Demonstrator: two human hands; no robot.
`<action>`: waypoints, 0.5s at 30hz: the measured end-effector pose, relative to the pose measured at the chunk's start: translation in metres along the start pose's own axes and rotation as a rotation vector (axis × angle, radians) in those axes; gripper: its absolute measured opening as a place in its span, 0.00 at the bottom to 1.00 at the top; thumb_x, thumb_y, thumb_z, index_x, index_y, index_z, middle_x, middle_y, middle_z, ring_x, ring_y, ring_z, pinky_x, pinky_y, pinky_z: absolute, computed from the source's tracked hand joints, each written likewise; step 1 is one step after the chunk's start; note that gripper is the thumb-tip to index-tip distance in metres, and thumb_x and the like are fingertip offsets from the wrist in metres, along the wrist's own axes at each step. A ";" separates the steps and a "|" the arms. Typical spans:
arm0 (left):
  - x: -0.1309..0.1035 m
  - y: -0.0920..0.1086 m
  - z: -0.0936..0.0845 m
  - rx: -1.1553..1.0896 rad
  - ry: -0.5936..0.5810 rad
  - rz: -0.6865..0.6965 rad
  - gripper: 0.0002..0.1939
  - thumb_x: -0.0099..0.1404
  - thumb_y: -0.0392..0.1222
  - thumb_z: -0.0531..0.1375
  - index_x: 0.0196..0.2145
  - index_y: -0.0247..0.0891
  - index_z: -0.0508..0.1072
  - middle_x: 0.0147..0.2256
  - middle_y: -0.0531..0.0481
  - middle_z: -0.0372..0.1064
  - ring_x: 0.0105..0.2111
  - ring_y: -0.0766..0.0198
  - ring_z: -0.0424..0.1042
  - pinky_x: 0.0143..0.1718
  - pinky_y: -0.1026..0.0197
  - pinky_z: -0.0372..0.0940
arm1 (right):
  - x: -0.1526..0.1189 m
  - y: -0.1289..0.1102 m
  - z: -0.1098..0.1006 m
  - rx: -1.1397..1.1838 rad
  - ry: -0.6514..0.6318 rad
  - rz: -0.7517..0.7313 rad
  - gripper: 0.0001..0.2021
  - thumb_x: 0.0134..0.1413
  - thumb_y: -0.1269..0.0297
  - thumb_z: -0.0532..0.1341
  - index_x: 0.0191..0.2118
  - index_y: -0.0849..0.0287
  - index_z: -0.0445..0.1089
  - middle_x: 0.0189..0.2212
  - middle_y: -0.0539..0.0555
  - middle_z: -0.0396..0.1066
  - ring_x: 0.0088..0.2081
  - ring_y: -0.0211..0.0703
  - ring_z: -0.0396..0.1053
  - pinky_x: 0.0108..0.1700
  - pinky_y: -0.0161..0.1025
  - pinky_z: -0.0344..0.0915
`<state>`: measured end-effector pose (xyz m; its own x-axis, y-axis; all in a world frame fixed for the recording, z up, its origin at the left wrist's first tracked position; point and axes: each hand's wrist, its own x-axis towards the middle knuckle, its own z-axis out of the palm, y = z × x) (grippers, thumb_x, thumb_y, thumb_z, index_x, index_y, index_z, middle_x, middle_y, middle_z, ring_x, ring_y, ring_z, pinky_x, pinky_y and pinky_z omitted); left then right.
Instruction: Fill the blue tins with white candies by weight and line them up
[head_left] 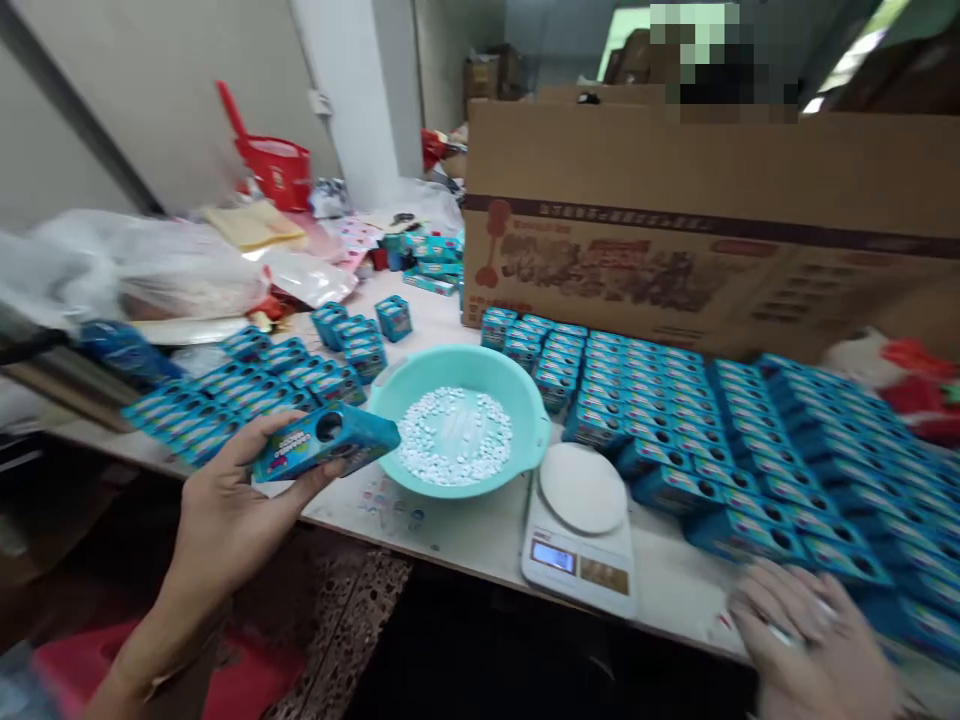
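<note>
Just left of the turquoise basin (465,365): left hand (236,505) raised, thumb and fingers pinching one blue box (292,450) by its long edges. Box tilted, printed face toward the viewer, with a round dark opening in that face. Its far end overlaps the basin's rim in view (contact between the two cannot be told).

Well to the right of the basin, right hand (814,635) low at the table's front, just beside the nearest boxes. Fingers bent and close together; something pale shows at them (blurred, so whether they grip it cannot be told).

Basin contents: many small white pieces (424,455), thickest in a ring, thinner toward the middle. Just right of the basin, a white scale (583,488), display lit, digits unreadable. Farther right of the basin, long rows of boxes (645,400), dark openings showing on many. Left of the basin, a smaller group of boxes (255,385). Behind the basin and to its right, a large cardboard carton (600,150).
</note>
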<state>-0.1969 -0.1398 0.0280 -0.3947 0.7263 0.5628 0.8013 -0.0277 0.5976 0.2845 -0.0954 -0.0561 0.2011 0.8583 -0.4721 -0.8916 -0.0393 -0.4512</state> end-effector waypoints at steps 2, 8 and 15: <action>0.006 0.045 0.021 -0.123 -0.180 0.190 0.19 0.58 0.54 0.66 0.46 0.47 0.74 0.42 0.52 0.75 0.44 0.53 0.74 0.55 0.48 0.67 | -0.001 0.003 -0.002 0.092 -0.066 -0.050 0.12 0.53 0.76 0.62 0.27 0.55 0.58 0.16 0.41 0.53 0.13 0.30 0.51 0.14 0.27 0.52; -0.016 0.145 0.163 -0.341 -0.662 0.551 0.17 0.56 0.43 0.70 0.43 0.40 0.74 0.39 0.48 0.76 0.41 0.54 0.73 0.51 0.47 0.67 | 0.007 0.019 -0.006 0.226 -0.356 0.010 0.16 0.50 0.79 0.63 0.29 0.55 0.54 0.19 0.40 0.56 0.17 0.29 0.58 0.18 0.24 0.56; -0.041 0.153 0.252 -0.131 -0.839 0.498 0.18 0.58 0.36 0.65 0.47 0.38 0.72 0.43 0.44 0.74 0.46 0.49 0.71 0.47 0.48 0.69 | 0.007 0.000 -0.016 0.167 -0.340 -0.088 0.14 0.53 0.72 0.65 0.29 0.56 0.57 0.20 0.41 0.55 0.18 0.30 0.56 0.18 0.25 0.55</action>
<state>0.0555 -0.0003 -0.0472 0.4628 0.8613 0.2095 0.7129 -0.5021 0.4895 0.2924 -0.0977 -0.0711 0.1585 0.9764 -0.1465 -0.9365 0.1017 -0.3355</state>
